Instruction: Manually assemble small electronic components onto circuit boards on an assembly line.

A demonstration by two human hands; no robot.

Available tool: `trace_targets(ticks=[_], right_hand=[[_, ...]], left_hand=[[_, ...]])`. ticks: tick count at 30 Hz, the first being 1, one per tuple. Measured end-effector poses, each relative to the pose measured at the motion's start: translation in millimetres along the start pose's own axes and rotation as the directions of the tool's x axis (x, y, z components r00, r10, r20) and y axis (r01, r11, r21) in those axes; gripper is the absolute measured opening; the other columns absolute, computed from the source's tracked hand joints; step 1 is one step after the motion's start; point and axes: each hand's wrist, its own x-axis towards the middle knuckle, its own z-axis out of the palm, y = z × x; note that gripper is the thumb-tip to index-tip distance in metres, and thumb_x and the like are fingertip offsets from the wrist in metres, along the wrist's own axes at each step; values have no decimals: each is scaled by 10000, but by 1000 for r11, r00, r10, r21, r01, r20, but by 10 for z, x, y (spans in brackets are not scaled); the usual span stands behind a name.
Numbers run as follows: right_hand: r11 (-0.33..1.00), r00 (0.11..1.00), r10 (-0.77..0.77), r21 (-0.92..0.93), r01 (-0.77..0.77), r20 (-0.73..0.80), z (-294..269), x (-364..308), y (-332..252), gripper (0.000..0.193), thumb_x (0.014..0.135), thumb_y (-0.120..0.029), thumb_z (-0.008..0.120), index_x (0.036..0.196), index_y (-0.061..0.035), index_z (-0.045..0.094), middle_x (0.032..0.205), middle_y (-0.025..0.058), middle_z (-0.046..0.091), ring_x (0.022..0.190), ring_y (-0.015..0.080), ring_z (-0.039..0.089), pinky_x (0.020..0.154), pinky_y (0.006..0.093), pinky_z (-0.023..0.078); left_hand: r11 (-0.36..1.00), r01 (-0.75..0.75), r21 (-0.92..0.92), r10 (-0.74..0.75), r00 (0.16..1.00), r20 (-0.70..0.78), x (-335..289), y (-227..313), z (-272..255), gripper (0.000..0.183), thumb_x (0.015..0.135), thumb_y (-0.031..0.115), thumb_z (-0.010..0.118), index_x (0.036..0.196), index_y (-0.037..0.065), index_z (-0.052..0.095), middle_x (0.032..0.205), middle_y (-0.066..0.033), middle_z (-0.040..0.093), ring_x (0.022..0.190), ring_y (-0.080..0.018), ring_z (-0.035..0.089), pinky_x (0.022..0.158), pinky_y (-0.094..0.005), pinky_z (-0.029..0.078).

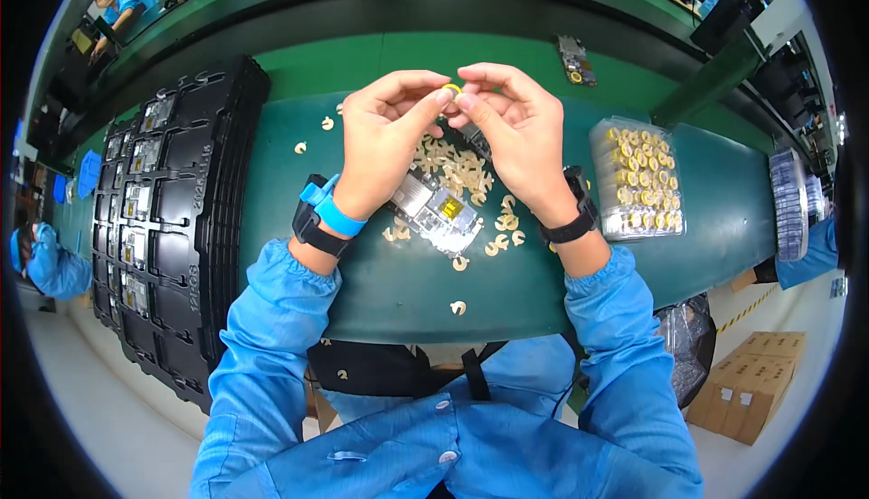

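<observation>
My left hand (385, 133) and my right hand (522, 128) meet above the bench, both closed in a pinch. Between their fingertips is a small round part with a yellow rim (453, 89), its lower side hidden by the thumbs. Below lies a silver circuit board (438, 213) with a yellow square on it. Many small cream C-shaped pieces (460, 168) are heaped beside and behind this board, with others scattered around. A dark part (474, 140) shows partly behind my right hand.
A clear plastic tray (615, 226) of yellow-rimmed round parts stands to the right. Another circuit board (576, 60) lies at the back. Stacked black trays (176, 237) holding boards rise on the left. Cardboard boxes (751, 381) sit on the floor at right; people work farther off.
</observation>
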Motion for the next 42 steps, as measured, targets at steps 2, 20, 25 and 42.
trace_targets(ticks=[2,20,25,42], right_hand=[[1000,1000,-1,-24,1,-1,-3,-23,23,220,976,45,647,1193,79,643,1026,102,684,933,159,721,806,293,623],[957,999,5,-288,9,49,-89,-126,71,124,905,9,701,1007,79,702,900,99,711,724,120,722,603,237,576],[940,998,-67,-335,64,3,-81,-129,95,112,857,39,719,967,59,708,873,84,700,639,74,655,568,217,530],[880,973,-224,-418,224,51,-54,-124,55,49,812,37,724,816,25,676,742,47,654,593,63,607,538,223,479]], left_hand=[[1000,-7,-6,7,1000,-13,-15,-28,-7,183,956,53,730,1112,-43,730,1003,-93,773,879,-135,741,704,-243,586],[903,-288,318,300,954,12,-149,-127,38,197,982,-31,658,1157,-23,748,1062,-82,700,915,-120,666,793,-240,553],[962,-159,220,186,977,-108,-203,-114,160,182,968,8,695,1139,-35,742,1032,-105,744,920,-132,699,781,-258,568],[998,-59,-16,59,998,7,-215,-148,148,213,1036,62,618,1174,-60,724,1018,-104,761,859,-119,700,735,-256,593]])
